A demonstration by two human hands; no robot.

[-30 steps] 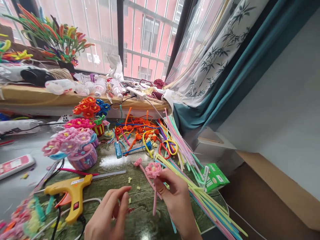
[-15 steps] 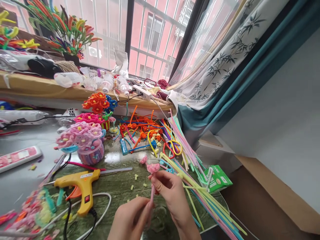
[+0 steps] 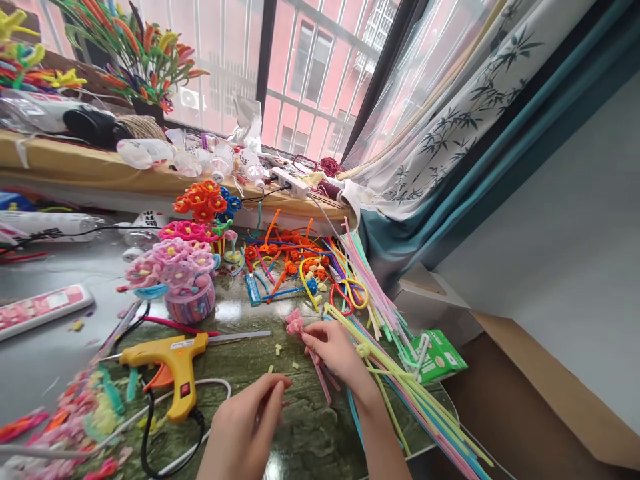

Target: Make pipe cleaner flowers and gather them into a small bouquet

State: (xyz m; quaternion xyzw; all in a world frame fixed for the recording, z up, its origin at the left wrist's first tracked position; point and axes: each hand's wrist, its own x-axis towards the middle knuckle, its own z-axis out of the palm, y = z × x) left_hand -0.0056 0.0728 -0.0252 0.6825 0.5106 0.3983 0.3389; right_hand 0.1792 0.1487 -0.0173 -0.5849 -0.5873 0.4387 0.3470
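Note:
My right hand (image 3: 333, 348) is low over the table, thumb and fingers closed on a pink pipe-cleaner flower (image 3: 295, 322) just below its head. Two pink stems (image 3: 321, 379) run down under that hand. The exact grip is partly hidden by the fingers. Nearer to me and to the left, my left hand (image 3: 247, 420) hovers with fingers loosely curled, thumb and index slightly apart, nothing visible between them. Small yellow cut pieces (image 3: 278, 349) lie on the table between the hands and the glue gun.
A yellow glue gun (image 3: 173, 363) with its cable lies left, near pink scraps (image 3: 65, 427). Behind it stands a striped pot (image 3: 191, 303) of pink flowers. Scissors (image 3: 350, 295), a blue lighter (image 3: 253, 290), bundled pipe cleaners (image 3: 400, 373) and a green packet (image 3: 440, 357) lie right.
My left hand has let go of the pink stem and drawn back to the left. My right hand has moved the flower slightly up and left, where another pink flower was lying.

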